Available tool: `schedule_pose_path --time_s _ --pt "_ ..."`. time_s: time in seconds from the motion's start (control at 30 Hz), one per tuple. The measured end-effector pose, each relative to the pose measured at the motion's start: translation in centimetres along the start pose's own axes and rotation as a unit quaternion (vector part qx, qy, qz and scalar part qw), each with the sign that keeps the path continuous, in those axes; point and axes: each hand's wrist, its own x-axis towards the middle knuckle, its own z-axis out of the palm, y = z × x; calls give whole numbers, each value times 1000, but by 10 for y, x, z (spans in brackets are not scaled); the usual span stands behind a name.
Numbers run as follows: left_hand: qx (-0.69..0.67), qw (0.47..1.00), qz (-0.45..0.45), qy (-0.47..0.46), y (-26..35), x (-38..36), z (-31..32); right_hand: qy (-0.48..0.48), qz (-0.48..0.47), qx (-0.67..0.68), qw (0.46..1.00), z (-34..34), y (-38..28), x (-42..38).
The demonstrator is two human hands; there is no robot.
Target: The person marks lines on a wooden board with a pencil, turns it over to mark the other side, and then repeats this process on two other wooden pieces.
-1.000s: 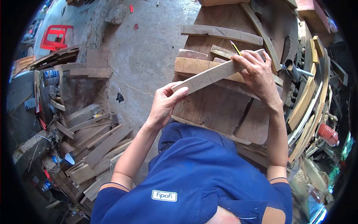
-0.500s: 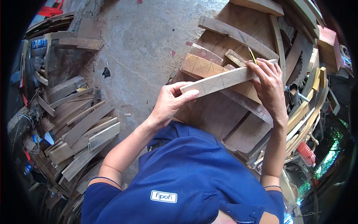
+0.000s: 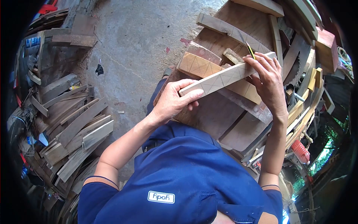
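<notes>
A pale wooden strip with pencilled crossing lines is held slantwise above the bench. My left hand pinches its near-left end, thumb on the marked face. At the upper right end, my right hand grips the strip, fingers over its top edge. A yellow-and-black pencil sticks up from between the right fingers, its point away from the strip. Just behind lies an orange-toned wooden block with similar zigzag lines, partly covered by the strip.
Below is a wooden bench top. A curved marked board lies at its far side, near a toothed saw blade. Scrap boards are piled on the concrete floor to the left. More lumber stands at right.
The view has shifted slightly. Both hands keep their hold on the strip, which is tilted a little differently; the left fingers show more underneath it. The pencil stays in my right hand.
</notes>
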Motion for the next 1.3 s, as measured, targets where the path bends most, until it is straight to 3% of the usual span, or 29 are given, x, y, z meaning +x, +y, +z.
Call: schedule_pose_path --time_s 0.33,1.17,1.3 --pt "24 999 45 10 -8 3 6 1 -29 22 999 0 5 9" --pt "82 995 52 22 -2 6 5 8 -33 9 999 -5 3 7" --pt "98 991 80 29 -6 7 5 21 27 82 996 -26 -7 0"
